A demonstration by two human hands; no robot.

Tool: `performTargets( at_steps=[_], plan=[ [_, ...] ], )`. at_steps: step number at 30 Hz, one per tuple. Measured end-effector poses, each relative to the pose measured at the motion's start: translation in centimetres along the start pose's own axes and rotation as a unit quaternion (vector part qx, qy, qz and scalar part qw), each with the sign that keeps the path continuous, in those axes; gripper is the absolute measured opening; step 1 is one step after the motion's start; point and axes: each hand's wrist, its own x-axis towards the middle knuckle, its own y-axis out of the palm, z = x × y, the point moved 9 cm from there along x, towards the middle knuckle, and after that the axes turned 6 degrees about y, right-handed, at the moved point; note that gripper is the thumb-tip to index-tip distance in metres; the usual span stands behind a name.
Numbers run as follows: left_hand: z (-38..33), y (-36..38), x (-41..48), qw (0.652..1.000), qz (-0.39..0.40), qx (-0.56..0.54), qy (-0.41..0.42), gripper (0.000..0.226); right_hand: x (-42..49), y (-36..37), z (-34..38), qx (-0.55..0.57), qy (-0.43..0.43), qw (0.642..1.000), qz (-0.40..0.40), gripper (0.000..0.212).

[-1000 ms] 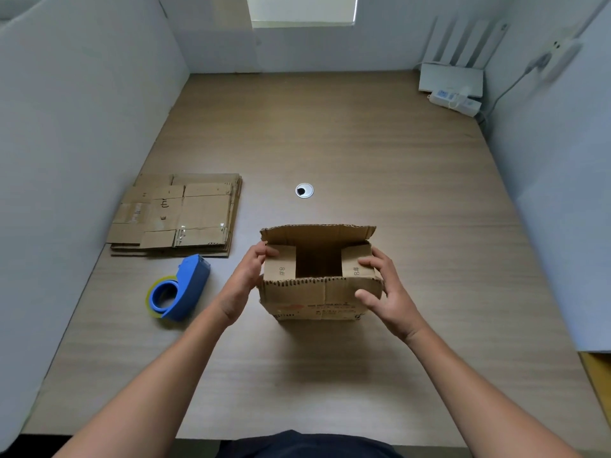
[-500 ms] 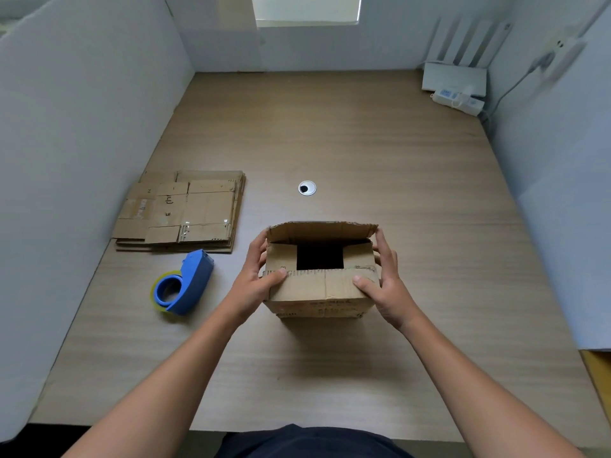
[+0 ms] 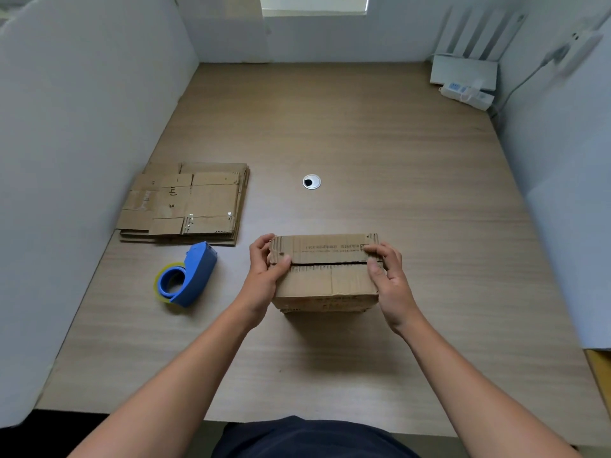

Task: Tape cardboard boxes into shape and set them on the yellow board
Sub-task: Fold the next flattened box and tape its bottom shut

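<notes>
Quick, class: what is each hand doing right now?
Left hand: holding the cardboard box at its left end, thumb on the flaps.
Right hand: holding the same box at its right end.

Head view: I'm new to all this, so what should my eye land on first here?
The box in the middle of the table, its two top flaps folded shut with a dark seam between them, gripped at its ends by the left hand and the right hand. To its left lie a blue tape dispenser and, behind that, a stack of flat cardboard.
</notes>
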Motion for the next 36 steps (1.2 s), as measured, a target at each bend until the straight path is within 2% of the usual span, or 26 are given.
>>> performTargets(
  at_steps=[6,11,13,15,17,24,27,32,36],
  plan=[
    [1.0,0.2,1.6,0.993,0.008,-0.062,-0.104,0.05,1.8,1.3,-0.3,-0.003,-0.006,1.0,0.003,0.046],
    [0.7,-0.5,3.3,0.988,0.029,-0.051,-0.145,0.042,4.6,2.1,-0.6,-0.027,0.002,1.0,0.004,0.043],
    [1.6,-0.7,2.6,0.989,0.041,-0.012,-0.144,0.047,4.3,2.0,-1.3,-0.044,0.005,0.999,0.012,0.043],
    [2.6,-0.8,1.6,0.99,0.049,0.003,-0.131,0.06,2.9,1.9,-1.7,-0.066,-0.009,0.998,0.014,0.044],
    [3.8,-0.8,0.4,0.991,0.053,-0.004,-0.121,0.068,1.5,1.7,-1.9,-0.078,-0.015,0.997,0.018,0.045],
    [4.5,0.4,-0.7,0.99,0.071,-0.033,-0.116,0.069,-0.7,0.1,-2.6,-0.086,-0.023,0.996,-0.03,0.045],
    [4.9,0.0,-0.3,0.985,0.088,-0.036,-0.144,0.09,-0.6,0.5,-1.8,-0.07,-0.02,0.997,-0.031,0.044],
    [5.4,-0.1,-0.1,0.976,0.109,-0.083,-0.171,0.112,-0.8,0.5,-1.0,-0.054,-0.029,0.998,-0.033,0.044],
    [5.4,0.1,0.3,0.976,0.115,-0.089,-0.162,0.115,-1.0,0.1,-0.9,-0.045,-0.032,0.998,-0.042,0.044]
  ],
)
